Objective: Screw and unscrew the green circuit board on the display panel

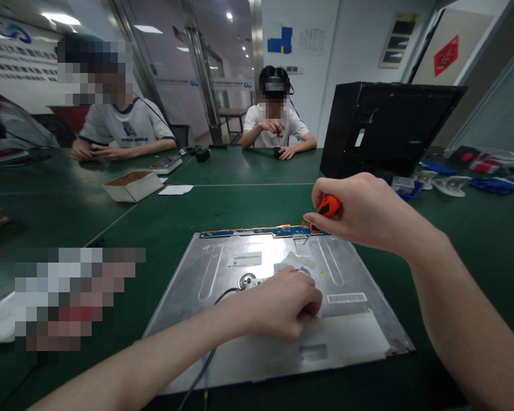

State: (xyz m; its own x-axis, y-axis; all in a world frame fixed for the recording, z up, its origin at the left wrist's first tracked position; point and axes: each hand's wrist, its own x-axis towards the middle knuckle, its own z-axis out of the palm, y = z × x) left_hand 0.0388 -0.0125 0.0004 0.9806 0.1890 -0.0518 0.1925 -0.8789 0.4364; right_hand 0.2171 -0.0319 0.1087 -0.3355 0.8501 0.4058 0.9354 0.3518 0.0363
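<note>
A silver metal display panel (282,354) lies flat on the green table, with a blue circuit strip (261,231) along its far edge. My right hand (355,205) is wrapped round an orange and black screwdriver (329,206), whose tip reaches down near the strip's right part. Over the panel's middle, my left hand (289,299) is closed, its fingers curled down and their tips hidden, so what they hold cannot be made out. Beside it a small green board (255,282) and a black cable (227,292) show on the panel.
A black monitor housing (385,128) stands at the back right, near blue bags (494,185) and clear plastic pieces (450,185). An open white box (132,186) and papers (175,189) lie back left. Other people sit across the table (223,200) and at the left.
</note>
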